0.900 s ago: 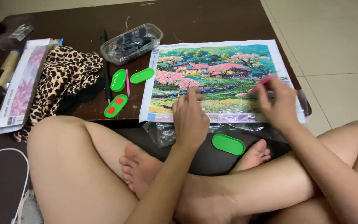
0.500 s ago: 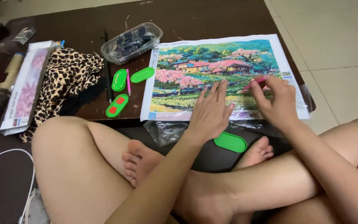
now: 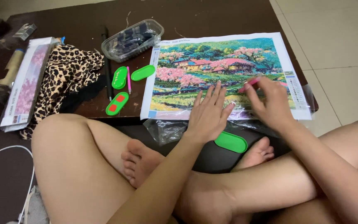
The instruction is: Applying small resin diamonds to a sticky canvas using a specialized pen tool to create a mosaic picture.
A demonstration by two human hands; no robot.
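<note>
Green, an oval tray lies nearest, just below the left hand, which now rests flat with fingers spread on the canvas edge, no longer curled further left. Beyond, the right hand pinches a pink pen, its long axis slanting, tip down-left onto the canvas.

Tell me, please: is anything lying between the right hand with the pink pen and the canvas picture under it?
Nothing visible does. The right hand holds the pink pen directly over the canvas picture; the left hand rests flat on the canvas beside it, not under the pen tip.
</note>
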